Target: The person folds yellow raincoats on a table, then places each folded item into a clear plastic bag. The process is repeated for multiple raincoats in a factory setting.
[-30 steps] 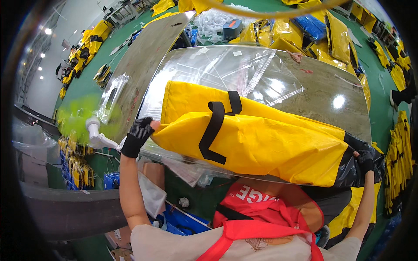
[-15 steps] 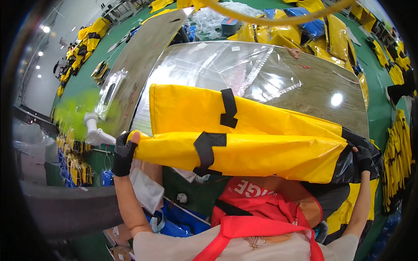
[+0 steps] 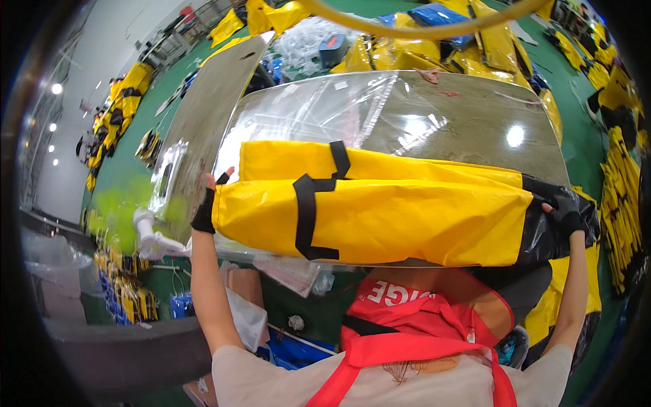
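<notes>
Nearest the lens: a red apron (image 3: 407,339) with straps over a pale shirt, both forearms rising from the lower edge. Below the left arm, blue bins (image 3: 291,349) and a crumpled clear bag (image 3: 291,271) under the table edge.

Left hand (image 3: 207,203), in a black fingerless glove, clamped on the left end of a long yellow bag (image 3: 400,217), fingertips showing above its folded edge. Right hand (image 3: 566,214), also black-gloved, closed on the bag's black right end (image 3: 542,237). Bag stretched level between the two hands, folded lengthwise, held just over the near edge of a shiny table (image 3: 475,115); whether touching the tabletop cannot be told. Black strap (image 3: 308,210) looped across the bag's left part, a short black tab at the upper fold.

Left of the left hand, a white tool (image 3: 152,237) beside a greenish blur. Beyond the bag, a stack of clear plastic sleeves (image 3: 319,112) lying on the table's left half, glare spots on the bare right half. A second grey table (image 3: 210,95) angled off to the left.

Farthest: piles of yellow bags (image 3: 488,41) on the green floor (image 3: 583,129) behind the table, more along the right edge and far left.
</notes>
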`<state>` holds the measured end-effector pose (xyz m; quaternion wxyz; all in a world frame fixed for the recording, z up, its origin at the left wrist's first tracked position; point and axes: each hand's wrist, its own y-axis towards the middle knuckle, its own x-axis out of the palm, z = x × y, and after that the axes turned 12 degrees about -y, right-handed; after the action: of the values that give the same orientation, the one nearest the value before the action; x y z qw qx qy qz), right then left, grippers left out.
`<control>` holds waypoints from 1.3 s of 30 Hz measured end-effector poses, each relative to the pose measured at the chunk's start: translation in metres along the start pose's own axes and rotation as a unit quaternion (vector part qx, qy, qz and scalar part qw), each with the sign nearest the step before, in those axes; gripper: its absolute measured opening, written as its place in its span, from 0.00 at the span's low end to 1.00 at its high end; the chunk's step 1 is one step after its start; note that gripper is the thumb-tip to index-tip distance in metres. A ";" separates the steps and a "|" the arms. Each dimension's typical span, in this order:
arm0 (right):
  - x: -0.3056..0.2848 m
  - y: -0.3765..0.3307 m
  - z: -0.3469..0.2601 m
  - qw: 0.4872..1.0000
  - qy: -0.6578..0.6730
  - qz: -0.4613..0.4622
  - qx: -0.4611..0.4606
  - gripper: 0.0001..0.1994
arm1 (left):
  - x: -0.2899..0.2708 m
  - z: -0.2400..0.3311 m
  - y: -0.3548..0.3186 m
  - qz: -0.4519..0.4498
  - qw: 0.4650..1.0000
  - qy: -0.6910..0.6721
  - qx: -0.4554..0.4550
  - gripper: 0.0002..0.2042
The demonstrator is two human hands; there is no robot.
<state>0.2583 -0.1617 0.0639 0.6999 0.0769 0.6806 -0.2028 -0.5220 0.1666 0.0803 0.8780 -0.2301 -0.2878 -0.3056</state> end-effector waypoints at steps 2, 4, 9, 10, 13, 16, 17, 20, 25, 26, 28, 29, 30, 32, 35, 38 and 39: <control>-0.042 -0.009 -0.025 0.997 0.071 0.000 -0.044 0.27 | 0.011 -0.013 0.001 0.078 0.993 0.057 0.069 0.30; -0.058 -0.004 -0.047 0.983 0.041 0.027 -0.177 0.42 | -0.015 -0.016 -0.012 0.102 0.989 -0.004 0.103 0.26; -0.081 -0.014 -0.254 0.880 0.097 0.196 -0.422 0.64 | 0.014 -0.025 -0.035 0.114 0.987 -0.071 0.084 0.28; -0.103 -0.027 -0.294 0.889 0.047 0.155 -0.428 0.61 | 0.010 -0.025 -0.044 0.098 0.989 -0.096 0.055 0.28; -0.094 -0.056 -0.363 0.882 0.001 0.218 -0.417 0.34 | 0.006 -0.036 -0.057 0.106 0.981 -0.156 -0.043 0.26; -0.080 -0.085 -0.418 0.893 0.031 0.238 -0.379 0.18 | 0.040 -0.048 -0.034 0.044 0.986 0.008 -0.158 0.21; -0.077 -0.098 -0.434 0.878 0.021 0.258 -0.403 0.20 | 0.061 -0.048 -0.032 -0.009 0.980 0.096 -0.173 0.21; -0.044 -0.141 -0.443 0.812 -0.001 0.144 -0.566 0.24 | 0.024 -0.078 0.010 -0.180 0.876 0.446 0.022 0.32; -0.071 -0.107 -0.427 0.806 0.000 -0.205 -0.555 0.19 | 0.080 -0.088 0.047 -0.091 0.565 0.811 -0.123 0.35; -0.067 -0.104 -0.420 0.806 0.003 -0.171 -0.566 0.20 | 0.060 -0.097 0.047 -0.118 0.580 0.799 0.100 0.34; -0.063 -0.084 -0.413 0.805 0.016 -0.055 -0.590 0.18 | 0.075 -0.104 0.056 -0.217 0.510 0.788 0.267 0.38; -0.070 -0.071 -0.415 0.803 0.033 -0.023 -0.595 0.16 | 0.053 -0.120 0.057 -0.261 0.467 0.816 0.219 0.39; -0.099 -0.047 -0.418 0.815 0.063 -0.052 -0.573 0.13 | 0.034 -0.135 0.060 -0.258 0.383 0.847 0.263 0.41; -0.090 0.016 -0.414 0.872 0.036 -0.010 -0.488 0.17 | 0.028 -0.133 0.055 -0.274 0.412 0.839 0.225 0.38; -0.043 0.096 -0.423 0.921 0.051 -0.088 -0.375 0.22 | 0.016 -0.116 0.048 -0.272 0.516 0.795 0.164 0.35; 0.030 0.138 -0.409 0.930 0.088 -0.074 -0.348 0.25 | -0.008 -0.095 0.047 -0.247 0.720 0.642 0.092 0.32; 0.030 0.132 -0.414 0.937 0.089 -0.066 -0.330 0.25 | -0.020 -0.087 0.033 -0.222 0.794 0.562 0.061 0.31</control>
<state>-0.0717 0.1113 -0.0137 0.6072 -0.1859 0.7725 -0.0043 -0.4813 0.1476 -0.0039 0.8055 0.1067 0.1955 -0.5491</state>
